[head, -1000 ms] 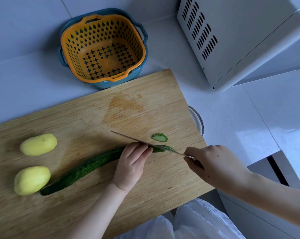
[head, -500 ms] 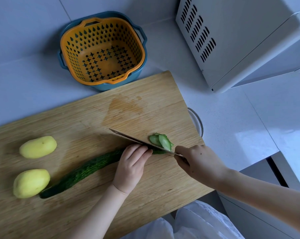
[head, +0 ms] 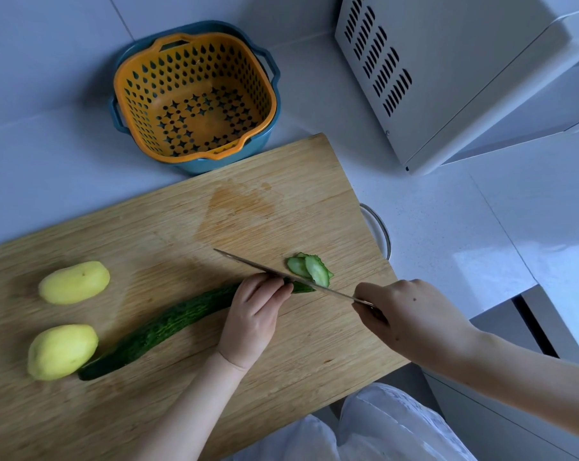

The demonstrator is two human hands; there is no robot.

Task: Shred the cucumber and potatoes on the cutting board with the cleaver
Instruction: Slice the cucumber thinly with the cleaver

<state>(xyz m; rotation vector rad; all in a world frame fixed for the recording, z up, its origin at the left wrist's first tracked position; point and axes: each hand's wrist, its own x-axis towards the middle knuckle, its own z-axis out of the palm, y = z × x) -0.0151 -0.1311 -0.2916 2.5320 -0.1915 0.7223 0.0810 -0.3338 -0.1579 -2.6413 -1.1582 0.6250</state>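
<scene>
A long dark green cucumber lies slantwise on the wooden cutting board. My left hand holds it down near its right end, fingers curled over it. My right hand grips the cleaver by the handle; the thin blade stands on edge across the cucumber's tip, right against my left fingertips. A few thin cucumber slices lean together just beyond the blade. Two peeled yellow potatoes lie at the board's left: one farther back, one nearer touching the cucumber's left end.
An orange strainer basket nested in a blue bowl stands on the white counter behind the board. A white appliance with vent slots sits at the back right. A metal rim pokes out under the board's right edge. The counter edge drops off at the lower right.
One slice lay beyond the blade a second ago; now a few overlap there. The cucumber's tip has grown shorter, and my left hand still holds the cucumber.
</scene>
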